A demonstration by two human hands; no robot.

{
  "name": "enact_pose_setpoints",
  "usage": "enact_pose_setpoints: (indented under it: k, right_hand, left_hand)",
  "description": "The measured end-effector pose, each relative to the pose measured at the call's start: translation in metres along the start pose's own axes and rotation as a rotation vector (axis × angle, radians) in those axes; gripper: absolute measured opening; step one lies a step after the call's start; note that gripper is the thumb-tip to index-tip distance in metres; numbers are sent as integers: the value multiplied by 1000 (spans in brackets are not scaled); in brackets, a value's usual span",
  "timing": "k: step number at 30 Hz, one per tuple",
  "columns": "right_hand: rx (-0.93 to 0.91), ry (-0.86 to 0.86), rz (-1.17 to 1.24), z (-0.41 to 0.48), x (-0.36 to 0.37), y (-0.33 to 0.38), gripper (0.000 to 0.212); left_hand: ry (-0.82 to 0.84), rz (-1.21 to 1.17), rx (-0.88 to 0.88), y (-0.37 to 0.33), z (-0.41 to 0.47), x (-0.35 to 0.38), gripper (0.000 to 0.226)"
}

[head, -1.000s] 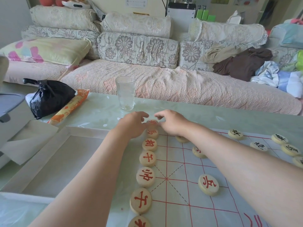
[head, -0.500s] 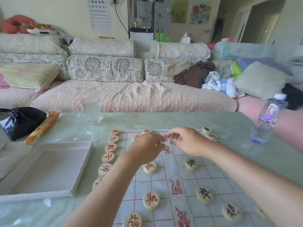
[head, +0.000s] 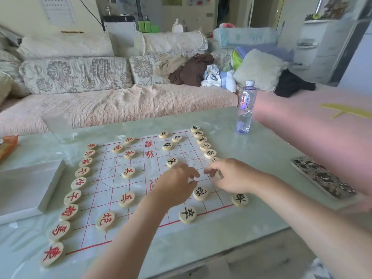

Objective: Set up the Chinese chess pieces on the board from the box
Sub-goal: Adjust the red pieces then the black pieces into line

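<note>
A thin white chess board (head: pixel 141 198) with red lines lies on the glass table. Red-lettered wooden pieces (head: pixel 76 183) line its left edge, with several more red ones (head: pixel 126 198) inside the grid. Black-lettered pieces (head: pixel 205 146) line the right edge; others (head: pixel 200 192) stand within the right half. My left hand (head: pixel 177 186) hovers over the right half with fingers loosely curled and nothing visible in them. My right hand (head: pixel 231 176) pinches a wooden piece (head: pixel 218 174) near the board's right edge. The white box (head: pixel 26 188) lies at the left.
A water bottle (head: pixel 246 106) stands past the board's far right corner. A patterned phone (head: pixel 322 176) lies at the table's right side. An orange packet (head: pixel 7 144) shows at the left edge. A sofa with cushions and clothes runs behind the table.
The view has swung right from the red side to the black side. Both hands moved from the board's far left corner across to the right half.
</note>
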State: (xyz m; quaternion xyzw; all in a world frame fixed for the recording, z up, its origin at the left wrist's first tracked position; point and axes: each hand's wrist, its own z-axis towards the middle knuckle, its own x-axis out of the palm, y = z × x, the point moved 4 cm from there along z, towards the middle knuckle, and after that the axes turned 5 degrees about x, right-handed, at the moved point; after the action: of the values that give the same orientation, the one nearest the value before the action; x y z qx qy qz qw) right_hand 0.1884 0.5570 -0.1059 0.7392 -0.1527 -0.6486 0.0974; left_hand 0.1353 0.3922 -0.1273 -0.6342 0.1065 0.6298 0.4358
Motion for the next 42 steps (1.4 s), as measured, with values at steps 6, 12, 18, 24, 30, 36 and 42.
enact_pose_setpoints:
  k: [6, 12, 18, 24, 30, 36, 42]
  right_hand:
    - [-108, -75, -152, -2, 21, 11, 52]
    - [-115, -62, -205, 9, 33, 19, 39]
    - [-100, 21, -73, 12, 32, 7, 46]
    - [-170, -70, -163, 19, 39, 3, 40]
    - [-152, 18, -167, 22, 38, 2, 35]
    - [-166, 37, -167, 22, 35, 7, 55]
    - [-314, -43, -112, 5, 31, 34, 48]
  left_hand:
    - [-12, 19, -13, 7, -29, 6, 23]
    - [-26, -4, -67, 8, -35, 12, 29]
    - [-28, -15, -117, 1, -27, 22, 34]
    - [-20, -46, -131, -1, -21, 33, 27]
    - [-37, -130, -144, 2, -19, 36, 25]
    - [-132, -144, -134, 9, -36, 21, 23]
    - [48, -100, -105, 15, -73, 13, 40]
